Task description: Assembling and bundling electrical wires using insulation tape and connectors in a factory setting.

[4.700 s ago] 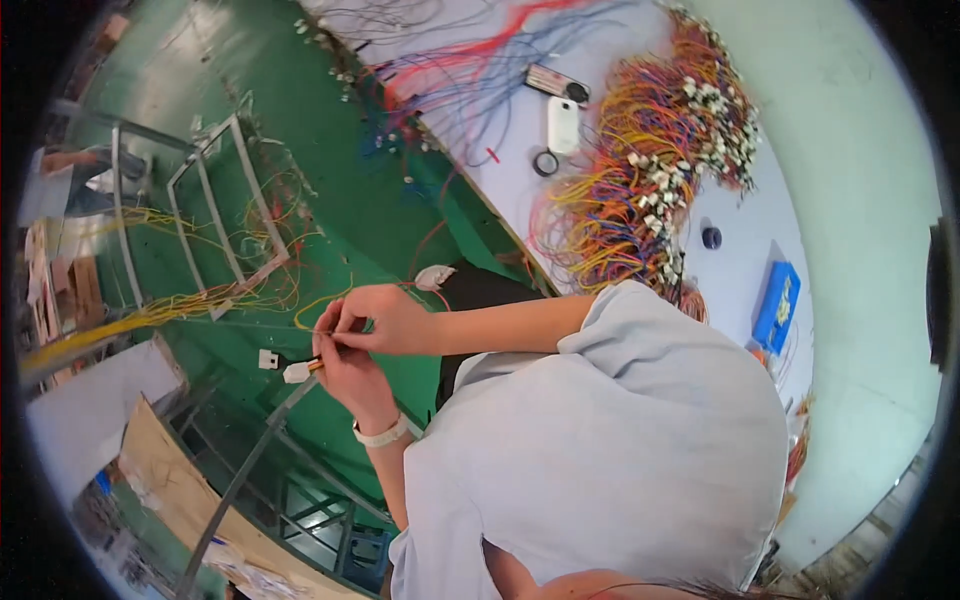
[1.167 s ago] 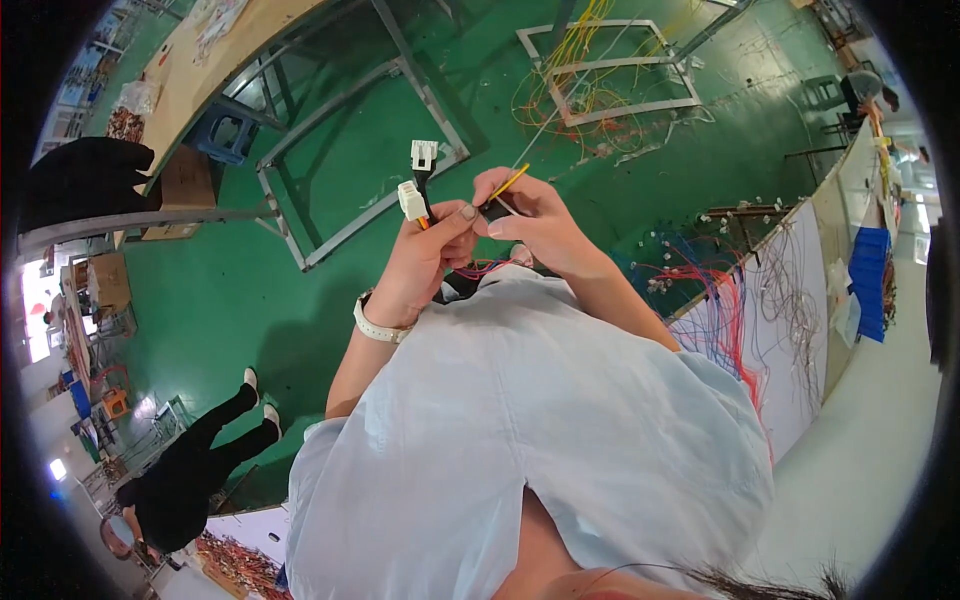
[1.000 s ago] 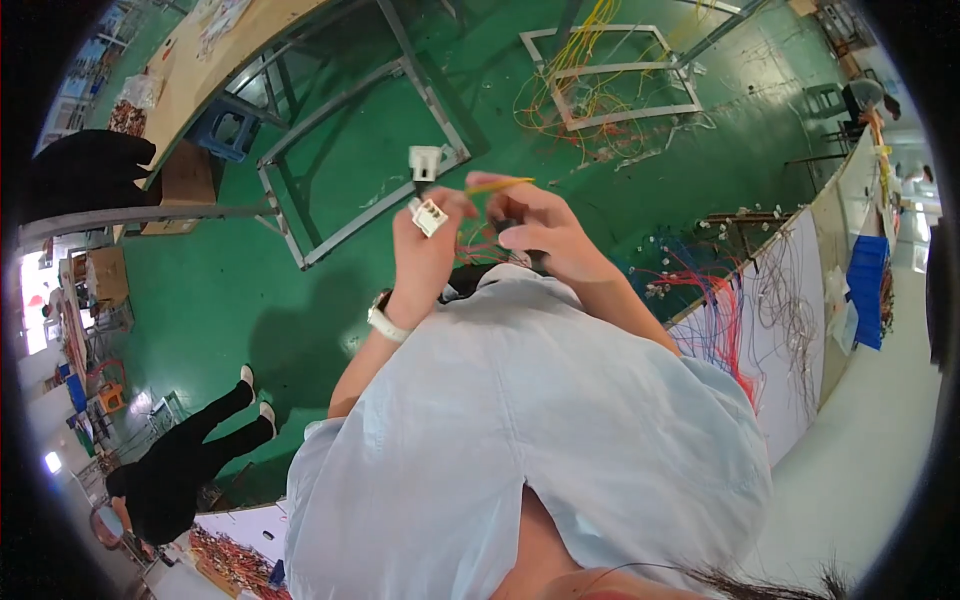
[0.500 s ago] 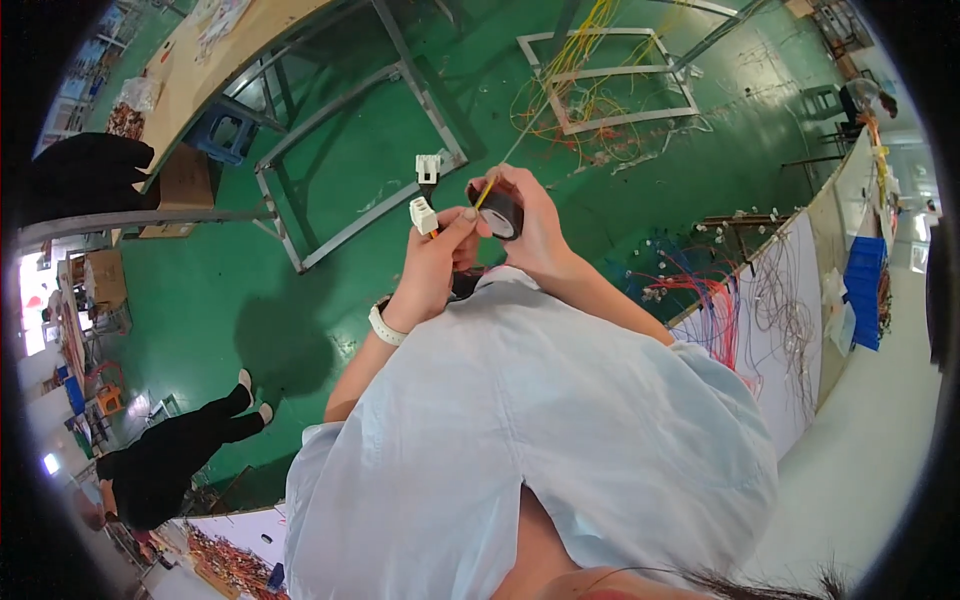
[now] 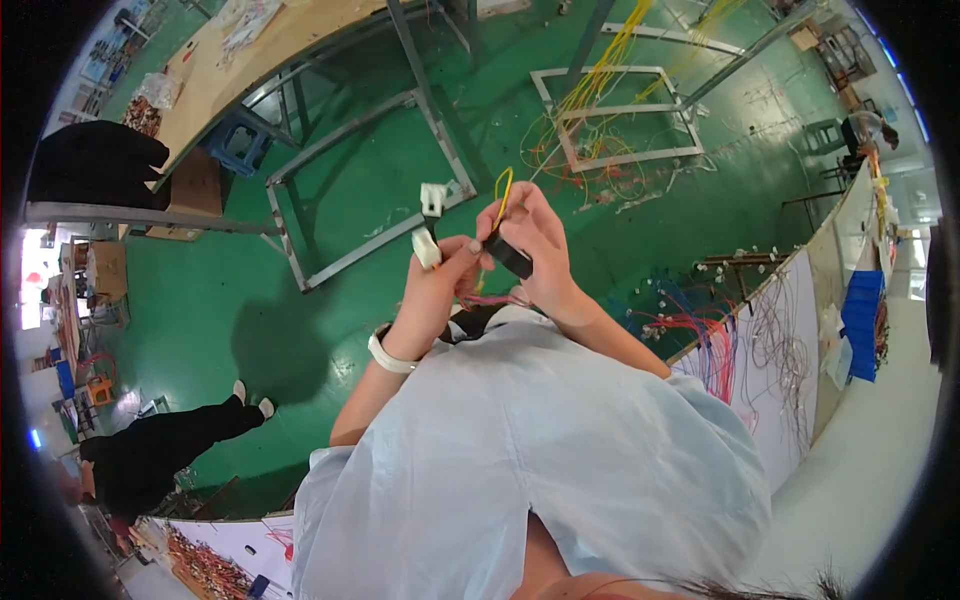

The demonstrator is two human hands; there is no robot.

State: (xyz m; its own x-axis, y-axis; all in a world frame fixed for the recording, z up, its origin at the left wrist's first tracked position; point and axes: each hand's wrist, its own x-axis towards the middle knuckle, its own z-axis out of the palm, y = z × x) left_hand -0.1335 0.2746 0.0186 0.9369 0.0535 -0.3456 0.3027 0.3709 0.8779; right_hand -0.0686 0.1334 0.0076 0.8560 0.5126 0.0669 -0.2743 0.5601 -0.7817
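Note:
Closed around part of a wire harness, my left hand (image 5: 436, 282) pinches with thumb and forefinger close to the tape roll. A white connector (image 5: 433, 199) stands above that hand on a short black-wrapped stem, and a second white connector (image 5: 426, 249) sits lower, against the fingers. My right hand (image 5: 540, 245) grips a roll of black tape (image 5: 511, 258), turned edge-on. From the right fingertips a yellow wire (image 5: 504, 186) bends up in a narrow loop. Reddish wires (image 5: 490, 300) show below the hands, by my shirt. The exact pinch point is partly hidden by fingers.
Beyond my hands lie a grey metal frame (image 5: 370, 243) and a pale frame (image 5: 635, 160) draped with yellow wires. A wooden-topped table (image 5: 215, 80) is at far left. Boards with hanging wires (image 5: 770, 340) stand at right. Another person (image 5: 165, 445) is at lower left.
The tape roll has turned from showing its pale core to edge-on. The yellow wire, straight across the fingers before, now loops upward. My left hand still holds the harness.

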